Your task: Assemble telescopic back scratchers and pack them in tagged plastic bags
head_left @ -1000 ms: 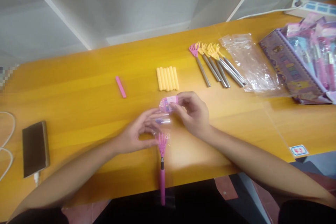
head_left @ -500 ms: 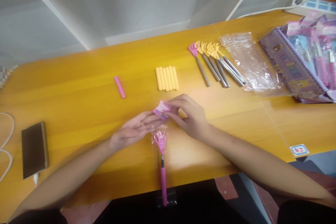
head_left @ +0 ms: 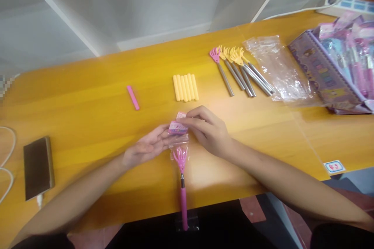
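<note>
A pink back scratcher (head_left: 183, 206) with a hand-shaped head lies in a clear plastic bag (head_left: 179, 142), its handle reaching past the table's front edge. At the bag's top is a pink printed card (head_left: 177, 127), which looks folded. My right hand (head_left: 209, 130) pinches this card between thumb and fingers from the right. My left hand (head_left: 150, 143) lies palm up with its fingers stretched out under the card and bag top, the thumb apart. Some of its fingertips are hidden behind the card.
Beyond my hands lie several yellow tubes (head_left: 185, 87) and one pink tube (head_left: 133, 97). Metal scratcher rods with yellow and pink heads (head_left: 238, 56), clear bags (head_left: 280, 70) and a purple box (head_left: 327, 72) of packed scratchers stand to the right. A phone (head_left: 37, 168) with a cable is left.
The card has turned and its printed front now lies flatter towards me. My right fingers have moved across it, and the bagged scratcher has shifted slightly right.
</note>
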The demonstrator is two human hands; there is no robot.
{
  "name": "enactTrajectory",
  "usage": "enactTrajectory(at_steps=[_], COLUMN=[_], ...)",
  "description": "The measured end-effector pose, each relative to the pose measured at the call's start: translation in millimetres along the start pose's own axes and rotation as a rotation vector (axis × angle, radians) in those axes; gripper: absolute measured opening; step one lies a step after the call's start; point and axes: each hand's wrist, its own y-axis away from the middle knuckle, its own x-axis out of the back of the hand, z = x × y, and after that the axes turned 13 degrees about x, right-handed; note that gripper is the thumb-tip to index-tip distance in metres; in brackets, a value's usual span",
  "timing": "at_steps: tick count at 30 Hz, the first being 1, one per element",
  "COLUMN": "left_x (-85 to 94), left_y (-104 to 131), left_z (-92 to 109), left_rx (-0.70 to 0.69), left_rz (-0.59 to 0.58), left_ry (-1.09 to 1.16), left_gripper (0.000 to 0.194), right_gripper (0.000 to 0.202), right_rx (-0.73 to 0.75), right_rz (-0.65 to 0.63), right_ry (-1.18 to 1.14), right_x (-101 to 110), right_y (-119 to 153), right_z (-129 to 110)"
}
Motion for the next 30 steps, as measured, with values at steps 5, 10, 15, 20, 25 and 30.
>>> enactTrajectory(at_steps=[5, 10, 15, 20, 25, 30], left_x=[-0.8, 0.8, 1.6, 1.9, 0.5, -4.4], left_y=[0.7, 3.2, 3.3, 3.1, 3.2, 3.7], left_z=[0.1, 0.6, 1.0, 0.4, 2.3, 5.8], left_rx=[0.035, 0.088, 0.082, 0.075, 0.091, 0.092], left_rz=[0.006, 0.040, 0.071, 0.077, 0.062, 0.088], left_ry=[0.020, 0.034, 0.058, 0.063, 0.073, 0.083], left_gripper=[0.077, 0.081, 0.080, 0.079, 0.082, 0.076], right_gripper=[0.044, 0.040, 0.040, 0.036, 0.032, 0.028], right_rx=[0.069, 0.170, 0.242, 0.240, 0.177, 0.116], right_rz=[-0.158, -0.229, -0.255, -0.249, -0.255, -0.240], right_ry=[-0.016, 0.041, 0.175, 0.129, 0.019, -0.025], right_x=[3.8, 7.7, 10.0, 9.6, 8.3, 9.7], right_y=[-1.4, -2.8, -2.2, -4.6, -7.4, -5.8], right_z=[0.4, 0.3, -0.7, -0.9, -1.5, -4.5])
